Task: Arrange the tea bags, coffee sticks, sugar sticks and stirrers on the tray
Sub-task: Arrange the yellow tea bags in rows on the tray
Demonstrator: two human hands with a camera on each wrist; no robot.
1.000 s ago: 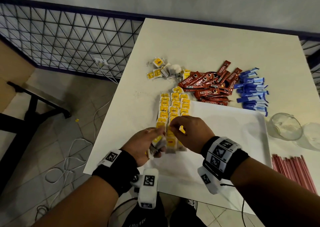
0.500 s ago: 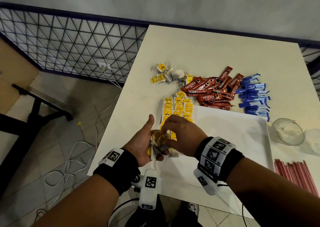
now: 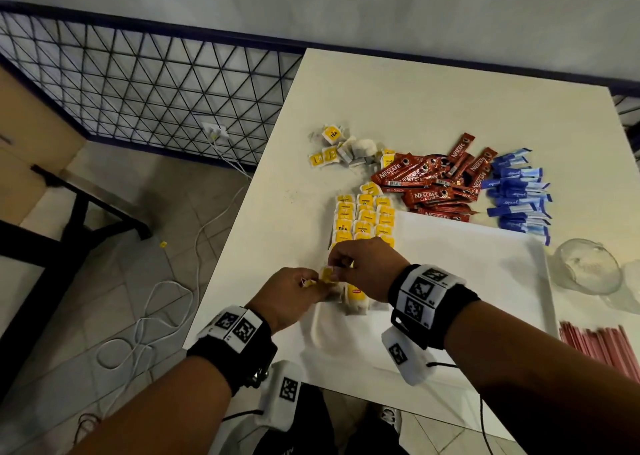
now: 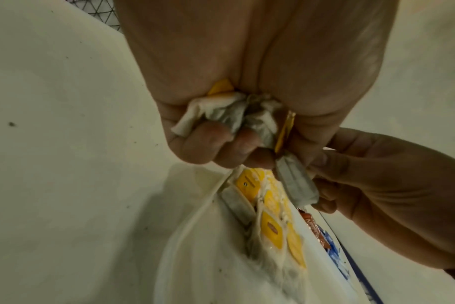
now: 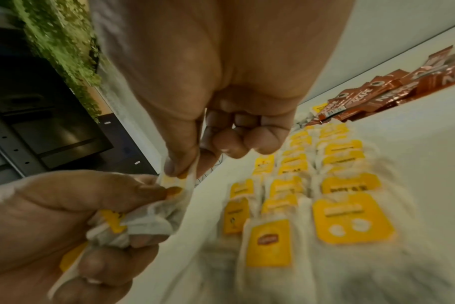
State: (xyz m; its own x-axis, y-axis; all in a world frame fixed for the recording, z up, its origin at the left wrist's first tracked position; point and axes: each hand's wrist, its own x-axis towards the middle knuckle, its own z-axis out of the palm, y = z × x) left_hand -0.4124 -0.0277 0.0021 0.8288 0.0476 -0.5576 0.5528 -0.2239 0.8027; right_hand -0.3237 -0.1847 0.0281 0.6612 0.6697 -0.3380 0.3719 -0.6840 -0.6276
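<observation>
Gripping tea bag bunch (image 4: 237, 115), left hand (image 3: 291, 295); right hand (image 3: 367, 267) fingers pinching one.

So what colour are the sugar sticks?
Blue and white sugar sticks; the head view shows them best.

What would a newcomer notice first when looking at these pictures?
First, the two hands meeting low at the white tray's left edge: the left hand grips a bunch of tea bags while the right hand pinches one of them. Just beyond lie neat rows of yellow-tagged tea bags, then the red Nescafe coffee sticks and blue sugar sticks on the table.
</observation>
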